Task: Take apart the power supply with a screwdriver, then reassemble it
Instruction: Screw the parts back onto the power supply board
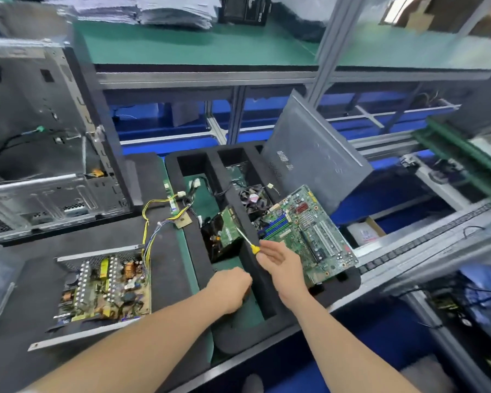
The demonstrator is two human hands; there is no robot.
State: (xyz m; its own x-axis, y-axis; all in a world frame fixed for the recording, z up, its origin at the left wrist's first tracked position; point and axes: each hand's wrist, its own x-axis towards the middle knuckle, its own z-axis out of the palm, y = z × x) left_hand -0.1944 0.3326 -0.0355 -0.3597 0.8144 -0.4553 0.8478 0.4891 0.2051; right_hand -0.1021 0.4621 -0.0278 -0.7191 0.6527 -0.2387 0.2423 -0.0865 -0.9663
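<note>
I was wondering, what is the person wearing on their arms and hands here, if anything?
Nothing shows: the left grip and the right grip are bare, with no visible gloves or rings. Both forearms are uncovered to the picture's edge, with no sleeves, watch or wrist strap in view.

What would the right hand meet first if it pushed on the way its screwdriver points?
Probably the small green board in the foam tray; the screwdriver in the right hand ends at it, depth unclear.
</note>
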